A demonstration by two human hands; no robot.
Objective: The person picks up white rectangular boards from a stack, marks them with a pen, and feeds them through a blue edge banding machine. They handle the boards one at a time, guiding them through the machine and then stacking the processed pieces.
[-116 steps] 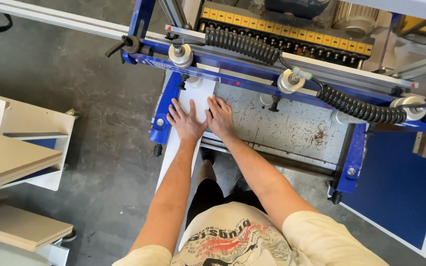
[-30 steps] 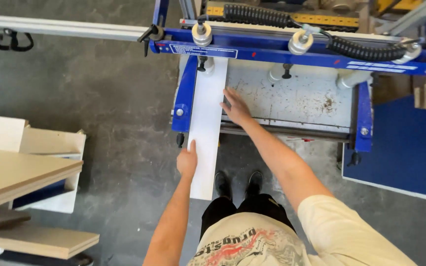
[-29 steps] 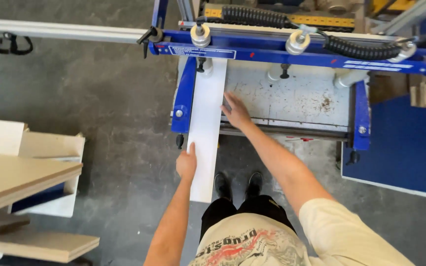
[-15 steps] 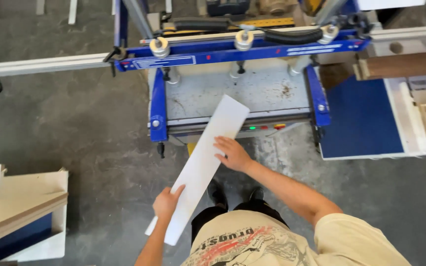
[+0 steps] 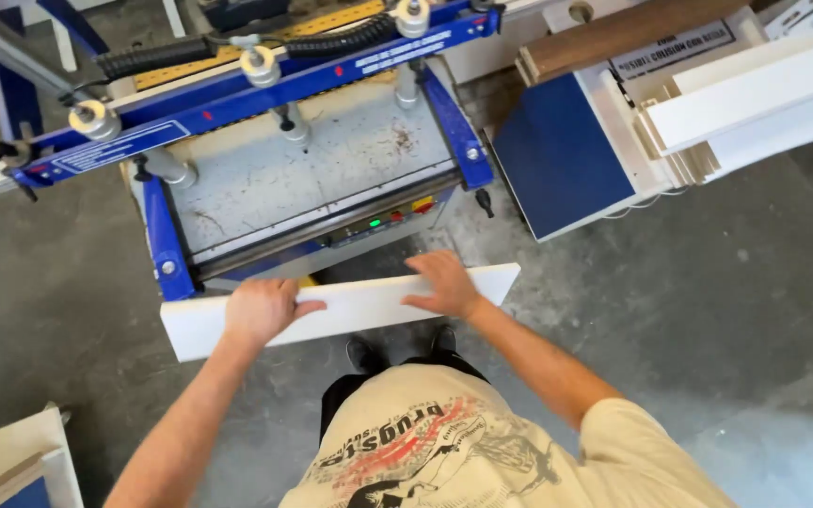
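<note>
I hold a long white board [image 5: 359,306] crosswise in front of me, off the machine and above the floor. My left hand [image 5: 261,309] grips it left of its middle, fingers over the far edge. My right hand [image 5: 444,282] grips it further right, palm on top. Just beyond the board stands the blue-framed drilling machine with its grey worktable [image 5: 303,169], which has nothing lying on it.
To the right, a blue cart [image 5: 566,155] carries stacked white panels [image 5: 755,99] and a brown board [image 5: 613,33]. A white panel stack corner [image 5: 11,461] shows at lower left. Grey concrete floor [image 5: 726,282] spreads around; my shoes are below the board.
The board has come off the machine table and swung from pointing away from me to lying crosswise. My view has turned right, bringing the cart of panels into sight.
</note>
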